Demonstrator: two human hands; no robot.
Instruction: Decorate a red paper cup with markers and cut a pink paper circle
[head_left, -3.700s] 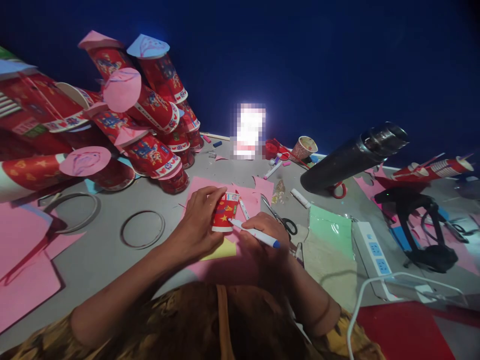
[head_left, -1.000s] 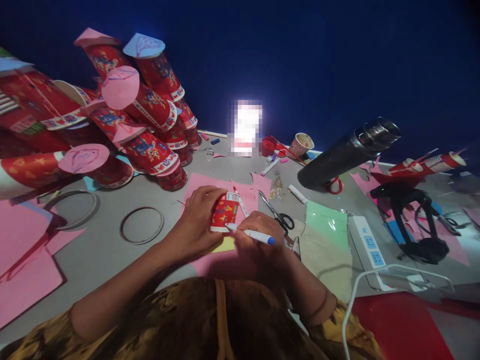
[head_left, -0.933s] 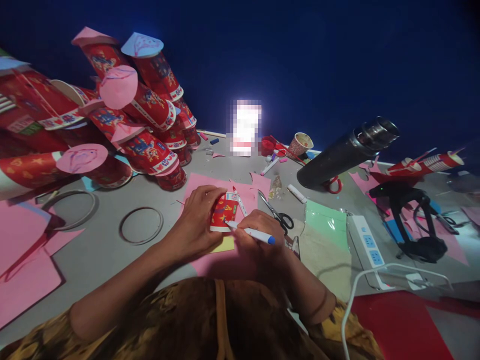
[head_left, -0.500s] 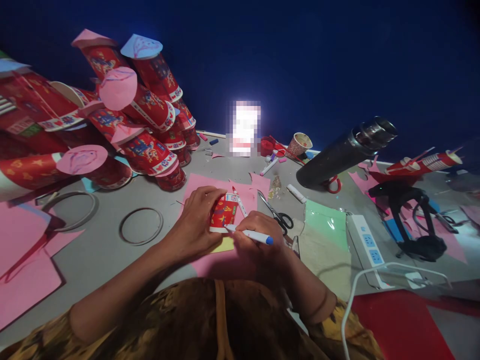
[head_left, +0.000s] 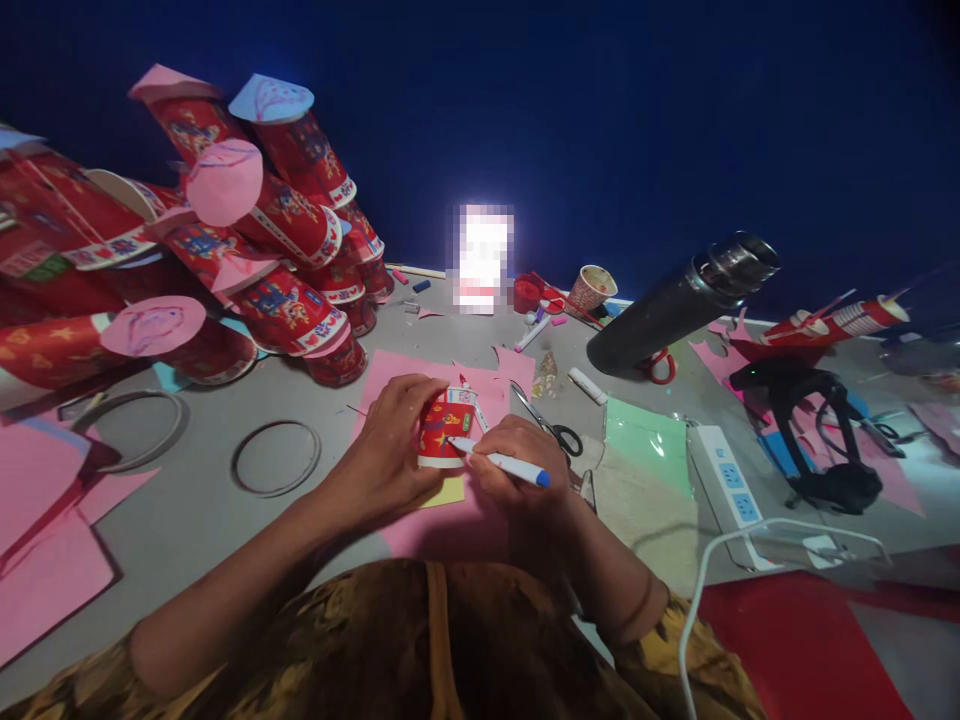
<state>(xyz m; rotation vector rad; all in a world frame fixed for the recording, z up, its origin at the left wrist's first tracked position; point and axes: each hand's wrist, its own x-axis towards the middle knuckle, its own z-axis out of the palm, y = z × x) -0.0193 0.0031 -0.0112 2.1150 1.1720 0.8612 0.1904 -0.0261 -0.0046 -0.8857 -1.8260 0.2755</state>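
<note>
A person sits at a grey bench [head_left: 225,520]. Their left hand [head_left: 390,455] has its fingers wrapped around a small red paper cup [head_left: 445,428], holding it mouth down on a pink sheet [head_left: 442,520] in the bench's middle. Their right hand [head_left: 517,470] grips a white marker with a blue cap [head_left: 501,463], tip touching the cup's side. Scissors [head_left: 551,425] lie just beside, to the right.

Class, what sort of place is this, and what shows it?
Likely a craft table: stacked red paper cups, pink paper, scissors; the left hand holds a cup, the right hand a marker.
</note>
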